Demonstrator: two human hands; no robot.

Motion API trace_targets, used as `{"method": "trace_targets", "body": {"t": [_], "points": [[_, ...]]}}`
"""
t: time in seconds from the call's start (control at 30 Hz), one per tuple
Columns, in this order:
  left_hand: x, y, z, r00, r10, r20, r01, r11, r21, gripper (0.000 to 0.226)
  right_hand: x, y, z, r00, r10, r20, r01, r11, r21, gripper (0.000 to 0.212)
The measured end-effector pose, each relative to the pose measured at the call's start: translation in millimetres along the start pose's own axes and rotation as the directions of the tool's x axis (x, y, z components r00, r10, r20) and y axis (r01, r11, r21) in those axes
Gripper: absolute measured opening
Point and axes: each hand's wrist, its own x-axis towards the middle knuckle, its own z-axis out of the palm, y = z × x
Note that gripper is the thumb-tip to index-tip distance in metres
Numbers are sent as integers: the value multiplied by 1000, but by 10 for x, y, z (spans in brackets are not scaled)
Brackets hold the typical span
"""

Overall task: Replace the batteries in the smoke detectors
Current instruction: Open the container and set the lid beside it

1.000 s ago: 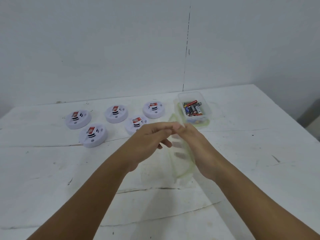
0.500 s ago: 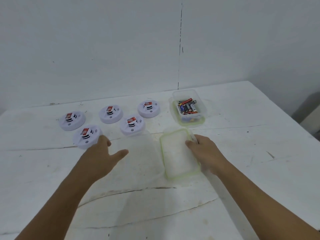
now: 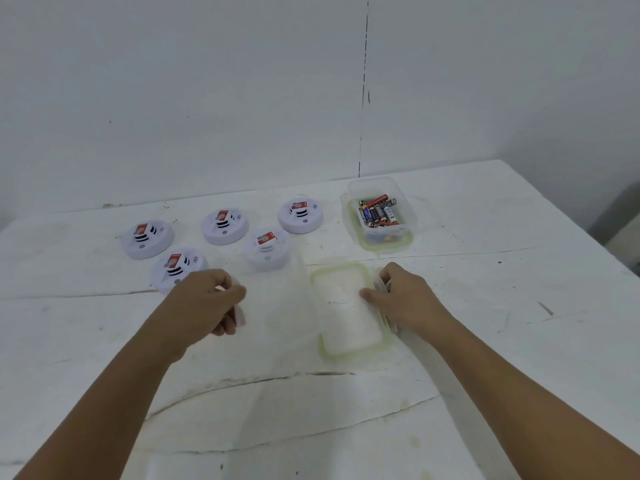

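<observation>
Clear plastic is sitting under both hands. The left hand (image 3: 207, 303) is curling its fingers and thumb round the near-left edge of an empty see-through box (image 3: 277, 299), pinching a small side flap there. The box is so transparent that its walls are barely showing against the table. The right hand (image 3: 405, 299) is gripping the lid (image 3: 348, 306) – a flat clear rectangle with a pale green seal running round it – with the thumb pressing on the top face and the other fingers curling round the clip on its right edge. The lid is lying flat on the white table (image 3: 485, 323), just to the right of the empty box.

Farther out, beyond the lid, a second clear tub (image 3: 405, 216) is standing open with a green-rimmed lid beneath it, and loose batteries (image 3: 379, 211) are lying inside in a heap, red, black and blue ones among them. To its left, five round white smoke detectors are sitting on the table in a loose cluster, well apart from both hands: one at the far left (image 3: 147, 239), one near the left hand's knuckles (image 3: 178, 268), one in the back row (image 3: 225, 225), one seen blurred through the empty box's far wall (image 3: 266, 247), and one nearest the battery tub (image 3: 300, 215). Each is showing a red label and dark vent slots on top. A plain white wall (image 3: 207, 98) is rising behind the table – a thin dark seam running down it.
</observation>
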Motion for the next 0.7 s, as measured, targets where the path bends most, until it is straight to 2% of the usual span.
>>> {"method": "trace_targets", "body": {"t": [0.17, 0.3, 0.4, 0.5, 0.7], "points": [[99, 317, 385, 992, 66, 108, -68, 998, 15, 19, 4, 15, 2, 1000, -3, -13, 3, 1000, 3, 37], [159, 480, 664, 983, 88, 163, -95, 995, 39, 15, -6, 34, -12, 1000, 12, 0, -12, 994, 107, 38], [219, 514, 757, 981, 81, 175, -92, 994, 57, 13, -5, 80, -44, 1000, 27, -1, -26, 977, 211, 33], [253, 503, 801, 983, 67, 170, -82, 993, 81, 12, 3, 119, -65, 999, 41, 15, -44, 955, 294, 40], [247, 507, 865, 983, 74, 168, -91, 991, 100, 20, -5, 116, -65, 999, 41, 7, -42, 948, 314, 39]]}}
